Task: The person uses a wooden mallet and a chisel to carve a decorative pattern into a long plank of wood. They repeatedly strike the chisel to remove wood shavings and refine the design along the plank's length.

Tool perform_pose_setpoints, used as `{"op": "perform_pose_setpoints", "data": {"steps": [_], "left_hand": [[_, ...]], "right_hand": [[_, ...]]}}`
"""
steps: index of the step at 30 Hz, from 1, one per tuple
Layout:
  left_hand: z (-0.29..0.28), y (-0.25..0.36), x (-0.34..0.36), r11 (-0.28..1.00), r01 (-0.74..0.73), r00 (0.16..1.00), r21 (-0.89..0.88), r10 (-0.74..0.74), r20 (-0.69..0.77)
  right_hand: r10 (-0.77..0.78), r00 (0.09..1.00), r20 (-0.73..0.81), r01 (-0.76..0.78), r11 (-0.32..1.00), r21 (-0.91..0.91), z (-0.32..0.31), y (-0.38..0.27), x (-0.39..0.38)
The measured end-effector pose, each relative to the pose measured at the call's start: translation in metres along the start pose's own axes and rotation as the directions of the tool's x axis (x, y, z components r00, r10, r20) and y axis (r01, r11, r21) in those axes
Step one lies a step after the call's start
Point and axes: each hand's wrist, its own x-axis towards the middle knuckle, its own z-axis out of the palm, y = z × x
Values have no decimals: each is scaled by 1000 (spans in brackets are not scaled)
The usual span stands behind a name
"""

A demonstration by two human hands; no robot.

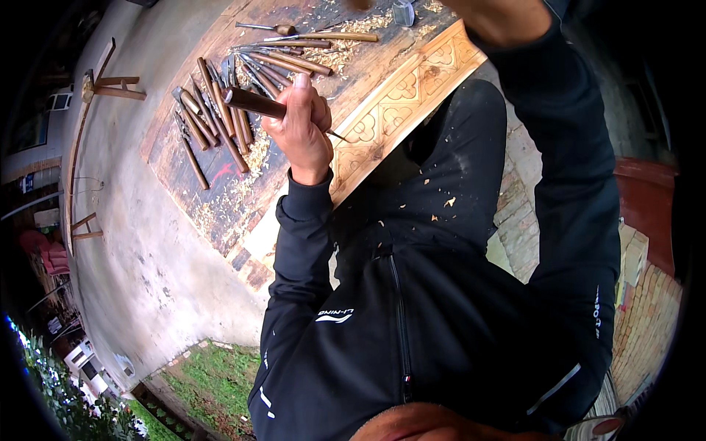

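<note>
My left hand (303,132) is closed around the dark brown handle of a carving chisel (254,101). Its thin metal blade points down to the right, the tip at the surface of a long, pale wooden board (390,119). Flower shapes and zigzag lines are carved along this board, which lies slantwise along the near edge of the wooden workbench (170,163). Beyond the board's far right end, my right hand (507,23) is raised at the top of the picture. The frame edge cuts off its fingers, so whatever it holds is hidden.
Several wooden-handled carving tools (228,99) lie fanned out on the bench, left of the board and beyond my left hand. Wood shavings (254,158) are scattered among them. A small clear container (403,13) stands at the far side. A wooden frame (118,87) rests on the concrete floor.
</note>
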Motion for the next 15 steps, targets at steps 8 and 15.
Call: {"op": "perform_pose_setpoints", "data": {"steps": [8, 15], "left_hand": [[6, 3, -17, 996, 15, 999, 89, -17, 29], [-15, 10, -18, 996, 81, 988, 28, -84, 131]], "right_hand": [[-212, 968, 136, 252, 814, -523, 23, 12, -32], [192, 978, 84, -196, 980, 42, 27, 12, -67]]}}
